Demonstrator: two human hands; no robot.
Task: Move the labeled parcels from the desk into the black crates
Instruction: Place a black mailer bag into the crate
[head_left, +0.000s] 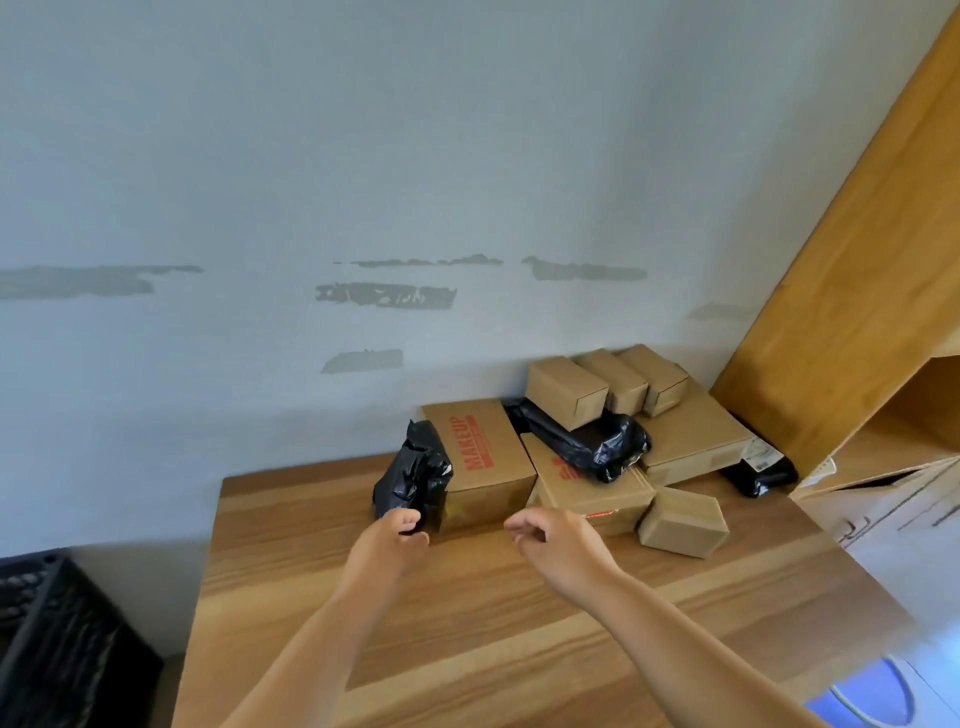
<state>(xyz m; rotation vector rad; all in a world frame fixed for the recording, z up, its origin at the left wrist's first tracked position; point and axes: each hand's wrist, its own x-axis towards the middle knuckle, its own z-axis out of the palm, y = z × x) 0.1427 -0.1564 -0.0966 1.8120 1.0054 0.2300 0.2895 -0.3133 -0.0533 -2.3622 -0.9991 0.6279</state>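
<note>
A: What's being read in the head view?

B: "MAKEUP" is being shown in red block letters on the top of the large cardboard box (480, 452). A smaller red line under it is being blurred out, unreadable.

A: Other print?

B: Red lettering is being half covered on the lower box (592, 493); it can't be made out. A white shipping label (763, 457) is being seen at the flat box's corner, too small to be read.
</note>
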